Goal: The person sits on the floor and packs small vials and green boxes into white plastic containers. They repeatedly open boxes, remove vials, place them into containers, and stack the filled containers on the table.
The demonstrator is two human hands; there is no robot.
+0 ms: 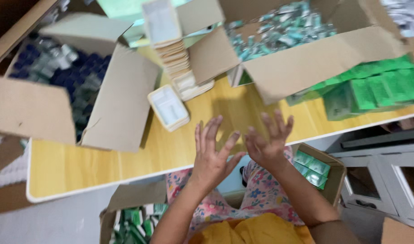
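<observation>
Hands hover empty at the near edge of the pale yellow wooden table (139, 153): the left hand (211, 156) and the right hand (266, 143) are both spread wide, fingers splayed, palms turned toward each other, gripping nothing and touching nothing. Nearest them, further in on the table from its near edge, lies a small white rectangular tray with a cream rim (169, 107), tilted flat beside a leaning stack of similar cream trays (180, 63), seemingly kept within arm's reach. At the table's left end an open brown cardboard box of dark blue-capped vials (58, 68) has its flaps folded out for access; at the far side a second open cardboard box of teal-and-silver packets (283, 27) does likewise. Flat green cartons (378, 86) pile at the right end. Below the table's near edge, brown boxes of green packs (315, 169) sit by the floral-trousered knees
</observation>
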